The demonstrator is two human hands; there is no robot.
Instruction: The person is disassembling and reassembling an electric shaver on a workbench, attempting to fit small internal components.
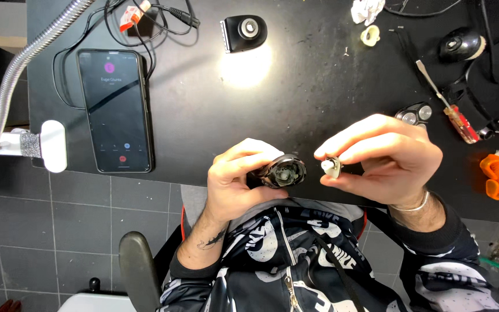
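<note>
Now both hands [244,179] pinch parts [331,167].

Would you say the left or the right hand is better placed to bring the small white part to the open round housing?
Probably the right hand: it pinches the small white part at its fingertips, just beside the open round housing, which the left hand grips with its opening facing the part.

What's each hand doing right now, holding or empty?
Left hand: closed on a round black shaver body.
Right hand: fingers pinching a small white part.
</note>
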